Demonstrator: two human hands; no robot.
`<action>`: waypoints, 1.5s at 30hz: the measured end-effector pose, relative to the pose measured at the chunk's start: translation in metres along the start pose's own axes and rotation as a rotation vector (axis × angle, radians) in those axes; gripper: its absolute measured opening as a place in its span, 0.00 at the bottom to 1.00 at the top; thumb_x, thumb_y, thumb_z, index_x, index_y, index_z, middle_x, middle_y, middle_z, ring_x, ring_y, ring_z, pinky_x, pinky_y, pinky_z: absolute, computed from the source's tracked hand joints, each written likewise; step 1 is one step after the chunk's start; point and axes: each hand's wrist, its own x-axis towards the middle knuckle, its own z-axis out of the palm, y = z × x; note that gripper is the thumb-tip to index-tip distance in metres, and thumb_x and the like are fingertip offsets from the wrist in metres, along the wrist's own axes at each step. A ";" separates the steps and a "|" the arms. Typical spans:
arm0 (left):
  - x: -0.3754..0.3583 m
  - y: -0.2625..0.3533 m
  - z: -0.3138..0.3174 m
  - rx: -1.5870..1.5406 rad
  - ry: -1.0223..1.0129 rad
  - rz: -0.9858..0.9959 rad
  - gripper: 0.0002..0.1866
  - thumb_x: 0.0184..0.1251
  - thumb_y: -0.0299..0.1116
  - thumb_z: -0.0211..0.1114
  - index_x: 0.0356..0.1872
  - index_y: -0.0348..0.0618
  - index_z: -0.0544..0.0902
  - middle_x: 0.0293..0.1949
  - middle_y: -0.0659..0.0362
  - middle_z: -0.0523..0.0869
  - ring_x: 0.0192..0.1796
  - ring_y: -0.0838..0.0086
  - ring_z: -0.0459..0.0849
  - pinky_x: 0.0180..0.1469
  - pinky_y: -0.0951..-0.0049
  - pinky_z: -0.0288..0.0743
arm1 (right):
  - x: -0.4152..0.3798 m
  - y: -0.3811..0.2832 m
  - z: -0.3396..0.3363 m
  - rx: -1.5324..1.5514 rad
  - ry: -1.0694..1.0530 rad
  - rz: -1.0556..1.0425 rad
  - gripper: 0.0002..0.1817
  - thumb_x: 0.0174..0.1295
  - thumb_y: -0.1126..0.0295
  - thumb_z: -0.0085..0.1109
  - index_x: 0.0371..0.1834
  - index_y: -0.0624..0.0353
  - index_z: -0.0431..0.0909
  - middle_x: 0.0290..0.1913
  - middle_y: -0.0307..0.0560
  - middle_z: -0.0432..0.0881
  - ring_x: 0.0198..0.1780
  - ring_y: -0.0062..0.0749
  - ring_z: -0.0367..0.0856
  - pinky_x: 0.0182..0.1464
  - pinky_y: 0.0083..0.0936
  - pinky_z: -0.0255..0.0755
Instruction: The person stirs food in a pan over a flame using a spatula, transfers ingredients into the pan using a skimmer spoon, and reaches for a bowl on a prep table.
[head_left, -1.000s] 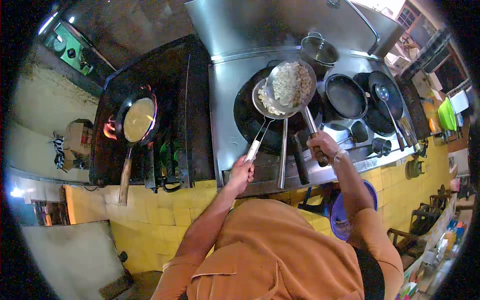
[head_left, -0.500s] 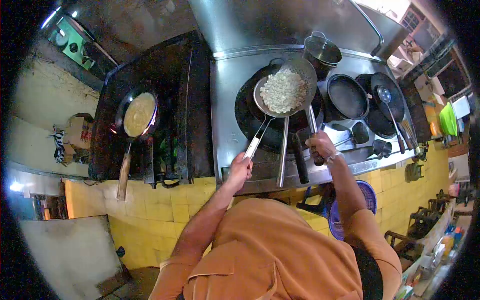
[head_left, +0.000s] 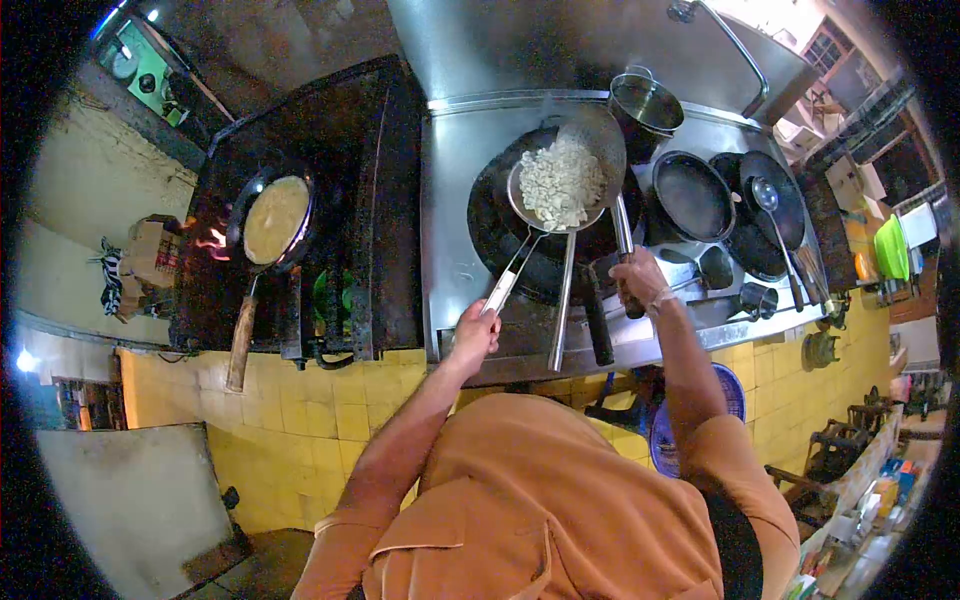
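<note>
My left hand [head_left: 474, 332] is closed round the white handle of a strainer [head_left: 512, 278], whose two wire arms run up to a round bowl. My right hand [head_left: 640, 282] grips the dark end of a long-handled grey skimmer [head_left: 608, 150], tilted over the strainer. Pale, small chopped pieces [head_left: 562, 182] lie heaped across both, hiding most of the strainer's bowl. Beneath them is a black wok [head_left: 490, 215] on the stove. A steel handle [head_left: 562, 310] and a black handle [head_left: 598, 335] stick out towards me between my hands; what they belong to is largely covered.
On the left burner a pan [head_left: 276, 222] holds a yellowish round layer, with flames beside it and a wooden handle pointing at me. To the right stand a dark pan [head_left: 693, 196], a pot [head_left: 646, 104] and a slotted spoon [head_left: 766, 196]. A purple basket [head_left: 738, 392] sits below the counter.
The skimmer in my right hand has tipped further, and the pale pieces have shifted down towards the strainer. The flames left of the other pan have grown. Both hands keep their grips.
</note>
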 end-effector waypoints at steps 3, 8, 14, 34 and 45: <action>0.002 -0.002 0.000 -0.034 -0.023 0.003 0.06 0.72 0.32 0.48 0.45 0.47 0.70 0.22 0.66 0.69 0.18 0.83 0.63 0.17 0.80 0.57 | 0.008 0.009 0.001 0.023 0.034 -0.158 0.10 0.49 0.75 0.59 0.29 0.61 0.66 0.20 0.44 0.71 0.16 0.31 0.73 0.16 0.30 0.69; 0.006 -0.010 0.000 -0.032 0.028 0.047 0.08 0.74 0.32 0.48 0.48 0.47 0.71 0.22 0.66 0.70 0.18 0.83 0.63 0.17 0.81 0.58 | 0.006 0.013 -0.008 -0.146 0.112 -0.117 0.11 0.49 0.74 0.60 0.32 0.61 0.68 0.22 0.43 0.72 0.18 0.29 0.74 0.19 0.29 0.69; 0.010 -0.013 -0.004 0.029 0.056 0.062 0.08 0.74 0.33 0.48 0.48 0.47 0.72 0.22 0.65 0.70 0.18 0.83 0.64 0.18 0.81 0.59 | -0.010 0.001 -0.006 -0.349 0.195 -0.135 0.13 0.48 0.72 0.61 0.35 0.63 0.69 0.23 0.46 0.73 0.23 0.34 0.76 0.26 0.33 0.72; 0.025 -0.010 -0.011 -0.006 0.116 0.074 0.03 0.72 0.32 0.50 0.42 0.50 0.72 0.22 0.66 0.70 0.16 0.83 0.62 0.15 0.81 0.56 | 0.042 -0.019 -0.045 -0.983 0.185 -0.322 0.17 0.48 0.68 0.57 0.39 0.65 0.67 0.36 0.70 0.79 0.42 0.66 0.78 0.46 0.51 0.72; 0.034 -0.019 -0.012 0.069 0.160 0.139 0.05 0.70 0.33 0.51 0.39 0.48 0.74 0.21 0.65 0.71 0.17 0.80 0.67 0.15 0.76 0.60 | 0.008 -0.026 -0.061 -0.928 0.192 -0.332 0.16 0.52 0.71 0.57 0.43 0.62 0.70 0.37 0.68 0.79 0.43 0.66 0.77 0.46 0.52 0.70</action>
